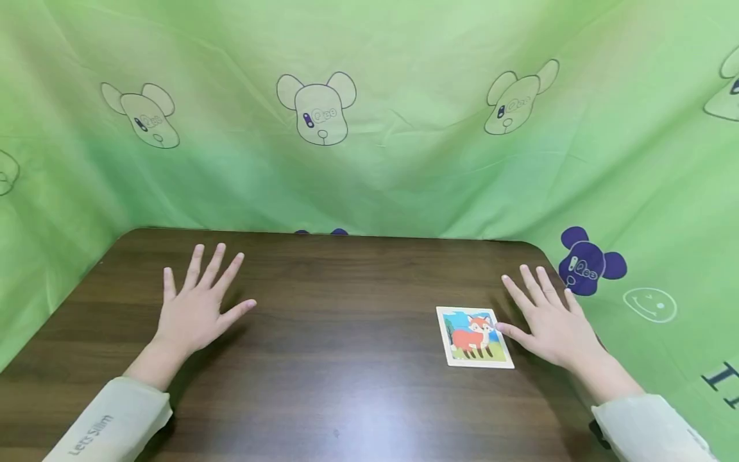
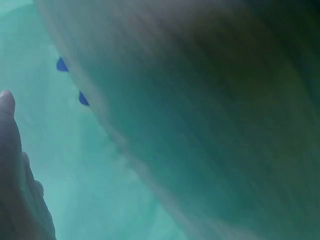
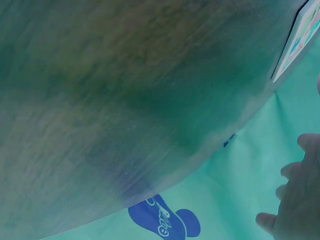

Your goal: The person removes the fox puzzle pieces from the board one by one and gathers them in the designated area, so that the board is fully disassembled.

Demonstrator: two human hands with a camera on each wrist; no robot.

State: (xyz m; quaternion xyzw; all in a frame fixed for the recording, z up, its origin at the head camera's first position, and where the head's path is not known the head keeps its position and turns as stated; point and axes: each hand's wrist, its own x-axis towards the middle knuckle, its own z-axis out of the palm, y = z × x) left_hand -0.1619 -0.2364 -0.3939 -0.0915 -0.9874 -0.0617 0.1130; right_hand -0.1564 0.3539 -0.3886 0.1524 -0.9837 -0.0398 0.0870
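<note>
On the right half of the dark wooden table (image 1: pixel 346 295) lies a square fox picture (image 1: pixel 475 337) with a white border, an orange fox on blue and green. Its edge also shows at the upper right of the right wrist view, as a picture card (image 3: pixel 300 42). My right hand (image 1: pixel 557 327) is spread beside it, the thumb tip overlapping its right edge in the head view. Over the left side of the table my left hand (image 1: pixel 193 314) is spread with straight fingers, holding nothing. Part of that left hand (image 2: pixel 20 185) appears at the left wrist view's edge.
A green curtain (image 1: pixel 381 160) with bear-head drawings hangs behind the table and along both sides. The table's rounded far corners and back edge meet it. A dark purple bear print (image 1: pixel 586 264) shows on the cloth past the right edge.
</note>
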